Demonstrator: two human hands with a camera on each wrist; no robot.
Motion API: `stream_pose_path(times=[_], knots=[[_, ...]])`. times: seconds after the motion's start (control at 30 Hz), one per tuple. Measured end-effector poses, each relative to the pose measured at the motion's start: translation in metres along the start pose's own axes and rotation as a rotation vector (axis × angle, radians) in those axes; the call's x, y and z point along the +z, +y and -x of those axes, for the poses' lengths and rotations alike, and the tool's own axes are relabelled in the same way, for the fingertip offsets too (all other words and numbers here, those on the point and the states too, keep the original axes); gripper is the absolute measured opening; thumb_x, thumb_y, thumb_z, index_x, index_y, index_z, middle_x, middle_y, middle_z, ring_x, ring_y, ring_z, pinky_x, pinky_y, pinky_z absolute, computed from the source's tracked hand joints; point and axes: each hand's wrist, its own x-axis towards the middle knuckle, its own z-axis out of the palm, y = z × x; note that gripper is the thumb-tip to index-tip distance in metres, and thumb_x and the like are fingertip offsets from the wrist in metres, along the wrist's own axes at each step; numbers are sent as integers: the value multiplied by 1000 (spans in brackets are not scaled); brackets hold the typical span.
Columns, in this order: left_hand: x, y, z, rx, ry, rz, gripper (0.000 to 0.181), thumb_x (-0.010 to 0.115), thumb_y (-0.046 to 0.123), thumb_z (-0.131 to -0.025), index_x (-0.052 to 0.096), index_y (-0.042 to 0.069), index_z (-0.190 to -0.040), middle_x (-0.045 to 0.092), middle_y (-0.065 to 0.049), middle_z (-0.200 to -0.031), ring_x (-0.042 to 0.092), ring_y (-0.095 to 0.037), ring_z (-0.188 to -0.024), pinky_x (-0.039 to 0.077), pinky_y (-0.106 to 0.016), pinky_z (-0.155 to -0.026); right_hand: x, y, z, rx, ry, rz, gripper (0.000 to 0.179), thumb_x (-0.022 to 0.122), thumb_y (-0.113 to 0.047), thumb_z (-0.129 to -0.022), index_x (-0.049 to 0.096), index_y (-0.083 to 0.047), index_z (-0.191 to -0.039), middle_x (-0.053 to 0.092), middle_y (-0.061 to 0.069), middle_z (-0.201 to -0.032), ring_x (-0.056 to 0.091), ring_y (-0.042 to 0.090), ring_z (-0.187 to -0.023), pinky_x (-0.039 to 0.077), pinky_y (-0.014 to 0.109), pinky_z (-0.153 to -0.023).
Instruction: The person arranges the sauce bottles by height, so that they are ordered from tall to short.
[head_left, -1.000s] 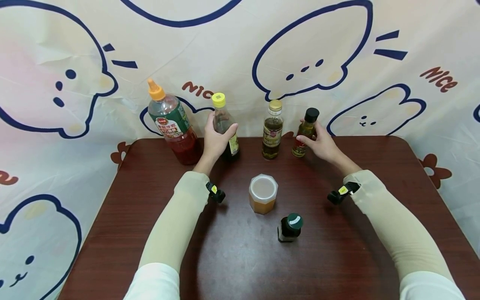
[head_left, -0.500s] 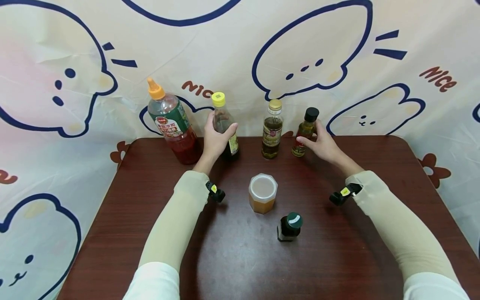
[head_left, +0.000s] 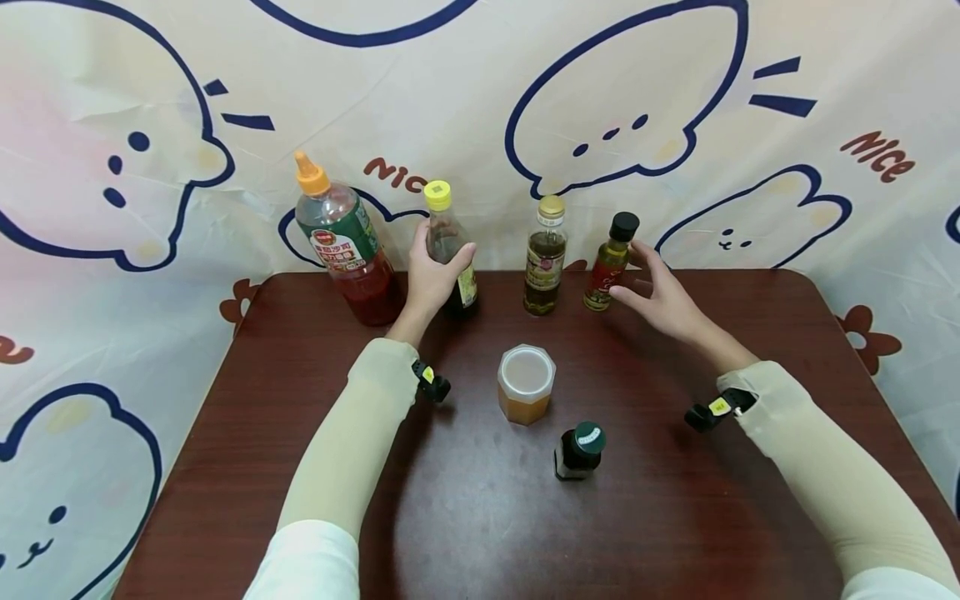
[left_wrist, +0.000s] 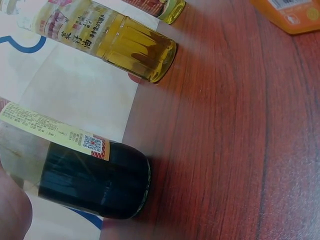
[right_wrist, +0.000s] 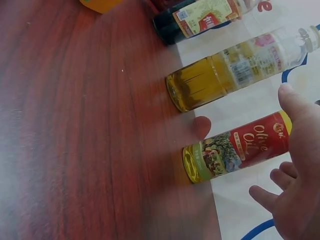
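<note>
At the back of the table, my left hand point(head_left: 431, 279) grips a bottle of dark sauce point(head_left: 447, 239) with a yellow cap; its fingers are hidden behind the glass. The left wrist view shows the dark liquid low in this bottle point(left_wrist: 100, 182) and my thumb point(left_wrist: 14, 207) at its side. My right hand point(head_left: 666, 302) is spread beside a small olive oil bottle point(head_left: 604, 271) with a black cap. In the right wrist view the red "Olive Oil" label point(right_wrist: 255, 142) faces the camera, and the thumb and fingers point(right_wrist: 265, 197) are apart. Upright between the two hands stands a taller oil bottle point(head_left: 544, 271).
A large squeeze bottle of red sauce point(head_left: 352, 258) with an orange nozzle leans in view left of my left hand. Nearer on the brown table point(head_left: 480, 517) stand a jar with a white lid point(head_left: 527, 385) and a small dark bottle with a green cap point(head_left: 579, 452). A printed cloth point(head_left: 450, 100) hangs behind.
My right hand has let go of the olive oil bottle and drawn back to the right, its fingers opening. The olive oil bottle stays in place. My left hand keeps its grip.
</note>
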Motion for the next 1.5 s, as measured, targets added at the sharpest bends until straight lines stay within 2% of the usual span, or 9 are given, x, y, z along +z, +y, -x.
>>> stream_pose_path(times=[0.33, 0.47, 0.7, 0.83, 0.97, 1.07, 1.2, 1.3, 1.5], knots=[[2, -1, 0, 6, 6, 10, 56, 78, 19, -89, 49, 3, -133, 60, -15, -127, 58, -25, -119, 49, -43, -103, -10, -10, 33, -30, -43, 47, 82, 66, -14, -100, 13, -4, -162, 22, 24, -164, 25, 41, -149, 29, 65, -113], [3, -1, -1, 20, 5, 46, 53, 78, 15, -88, 50, 1, -131, 60, -17, -126, 58, -26, -120, 49, -43, -102, -13, -14, 45, -31, -57, 59, 80, 66, -13, -100, 16, -7, -162, 23, 21, -164, 24, 37, -150, 27, 63, -114], [3, 1, 0, -15, -2, 34, 54, 77, 15, -89, 49, 3, -134, 58, -17, -129, 57, -28, -122, 48, -44, -104, -14, -23, 67, -15, -84, 83, 77, 66, -15, -100, 21, -14, -162, 24, 14, -165, 25, 38, -149, 29, 66, -112], [2, 17, 6, -16, -8, 33, 53, 75, 11, -90, 48, -1, -134, 56, -22, -130, 56, -33, -123, 48, -47, -105, -12, -29, 74, -43, -96, 95, 76, 66, -14, -100, 23, -17, -162, 28, 14, -164, 28, 35, -148, 30, 35, -119], [1, 33, 12, -13, -15, 40, 51, 73, 8, -90, 47, -5, -132, 56, -25, -130, 56, -35, -123, 47, -48, -105, -9, -36, 81, -82, -106, 88, 76, 67, -9, -98, 25, -15, -161, 31, 12, -162, 30, 33, -147, 27, 6, -107], [1, 24, 8, -4, -5, 35, 52, 74, 11, -90, 49, -1, -133, 58, -21, -129, 57, -32, -122, 48, -45, -104, -7, -42, 85, -111, -125, 76, 76, 67, -6, -98, 26, -15, -161, 33, 12, -162, 32, 32, -146, 27, 6, -107], [1, 3, 1, 10, 6, 28, 54, 77, 16, -89, 49, 3, -134, 59, -17, -129, 58, -27, -121, 49, -43, -103, -3, -49, 92, -170, -147, 45, 75, 66, 1, -96, 30, -15, -160, 37, 13, -160, 36, 14, -145, 31, 9, -108], [2, -2, -1, 12, 5, 26, 55, 78, 17, -89, 49, 2, -134, 59, -16, -128, 58, -26, -120, 49, -44, -103, 1, -55, 98, -213, -160, 19, 74, 67, 4, -94, 34, -14, -158, 40, 12, -159, 37, 1, -141, 32, 11, -109], [2, 1, 0, 2, 2, 30, 56, 76, 13, -89, 47, 0, -136, 57, -20, -131, 57, -30, -123, 48, -45, -105, 8, -64, 108, -235, -221, -33, 69, 66, 4, -94, 40, -15, -155, 44, 6, -157, 43, 14, -141, 38, 16, -108]])
